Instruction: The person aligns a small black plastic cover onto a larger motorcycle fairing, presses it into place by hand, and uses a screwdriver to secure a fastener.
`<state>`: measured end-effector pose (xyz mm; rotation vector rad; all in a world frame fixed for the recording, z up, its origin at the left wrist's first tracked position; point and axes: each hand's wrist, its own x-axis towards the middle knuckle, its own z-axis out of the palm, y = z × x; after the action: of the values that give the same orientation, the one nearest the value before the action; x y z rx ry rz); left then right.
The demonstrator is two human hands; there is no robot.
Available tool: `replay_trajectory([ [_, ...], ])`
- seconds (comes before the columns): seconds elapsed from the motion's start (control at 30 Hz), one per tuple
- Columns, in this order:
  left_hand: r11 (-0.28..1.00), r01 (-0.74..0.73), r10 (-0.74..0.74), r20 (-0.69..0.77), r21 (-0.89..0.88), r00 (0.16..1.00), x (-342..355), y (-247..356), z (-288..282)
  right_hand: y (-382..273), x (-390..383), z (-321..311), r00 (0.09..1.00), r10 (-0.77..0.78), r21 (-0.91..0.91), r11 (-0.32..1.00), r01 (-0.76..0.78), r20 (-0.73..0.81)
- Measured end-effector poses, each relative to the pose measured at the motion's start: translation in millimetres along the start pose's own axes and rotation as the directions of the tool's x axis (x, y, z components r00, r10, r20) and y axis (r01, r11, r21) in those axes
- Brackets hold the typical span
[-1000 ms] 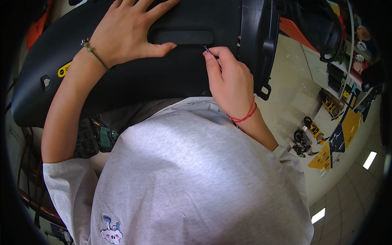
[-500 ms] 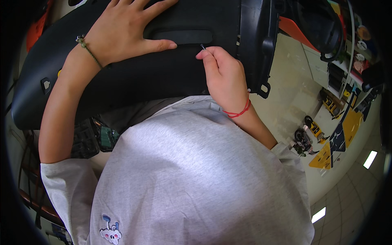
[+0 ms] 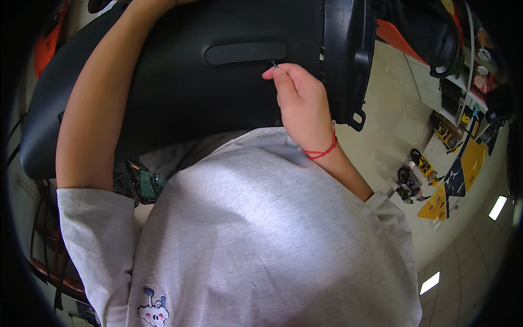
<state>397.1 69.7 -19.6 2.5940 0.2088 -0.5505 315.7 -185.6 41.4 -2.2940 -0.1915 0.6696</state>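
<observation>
A large black molded panel [image 3: 163, 98] spans the upper view, with an oblong raised inset [image 3: 245, 53] near its middle. My right hand [image 3: 299, 103] pinches a thin metal tool [image 3: 274, 64], its tip at or very near the inset's lower edge. My left arm reaches up across the panel's left part; only a sliver of my left hand [image 3: 173, 2] shows at the top edge, its fingers out of frame.
An open case with green items [image 3: 150, 182] sits below the panel on the left. A black framework [image 3: 348, 65] and orange piece [image 3: 395, 35] flank it at right. Yellow-and-black machines [image 3: 422, 166] and yellow angular panels [image 3: 463, 169] are farther right, beside a tiled floor [image 3: 463, 261].
My left hand has moved up and out of most of the frame, uncovering more of the panel. My right hand and tool have shifted only slightly.
</observation>
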Motion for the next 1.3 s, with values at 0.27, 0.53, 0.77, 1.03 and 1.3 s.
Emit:
replay_trajectory([
  [0.27,0.998,0.030,-0.025,-0.101,0.054,0.995,2,-1,13,10,-2,11,0.992,0.123,0.230,0.966,-0.119,-0.007],
  [0.53,0.998,0.030,-0.022,-0.132,0.060,0.991,-1,3,14,10,9,9,0.931,0.330,0.450,0.815,-0.366,0.158],
  [0.77,0.996,0.074,-0.065,-0.147,0.055,0.987,-3,1,11,-2,13,10,0.867,0.439,0.563,0.666,-0.490,0.236],
  [1.03,0.991,0.114,-0.103,-0.132,0.072,0.986,-8,3,11,7,14,13,0.775,0.421,0.798,0.171,-0.578,0.471],
  [1.3,0.992,0.087,-0.078,-0.094,0.094,0.993,-7,5,17,-4,-4,20,0.867,0.390,0.817,0.357,-0.453,0.311],
])
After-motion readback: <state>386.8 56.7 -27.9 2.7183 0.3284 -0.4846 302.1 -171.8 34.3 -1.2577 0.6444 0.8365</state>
